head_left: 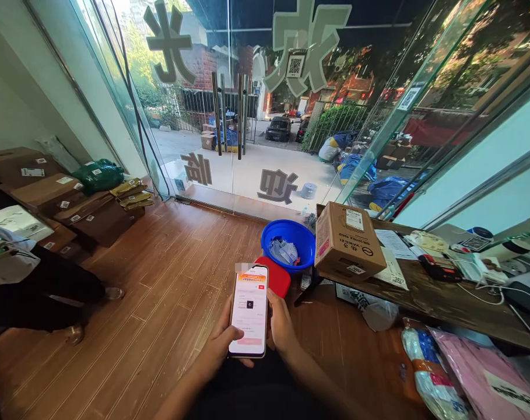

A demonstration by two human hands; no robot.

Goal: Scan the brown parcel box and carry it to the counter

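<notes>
Upright in front of me is a smartphone (249, 318) with a lit, mostly white screen, an orange banner near its top and a small dark square in the middle. My left hand (224, 331) is closed around its left side, the thumb lying over the lower part of the screen. Along the right edge, my right hand (280, 321) also grips the phone. Most of the fingers are hidden behind it. Just beyond the phone sits a red lid or stool top (278, 279), partly covered by the phone.
A blue basin (308, 248) with crumpled paper stands beside a desk (439, 294) bearing a cardboard box (347, 242). Glass doors (247, 192) are ahead. Stacked parcels (94, 219) and a standing person (37, 291) are at left. Plastic-wrapped packages (466, 373) lie at lower right.
</notes>
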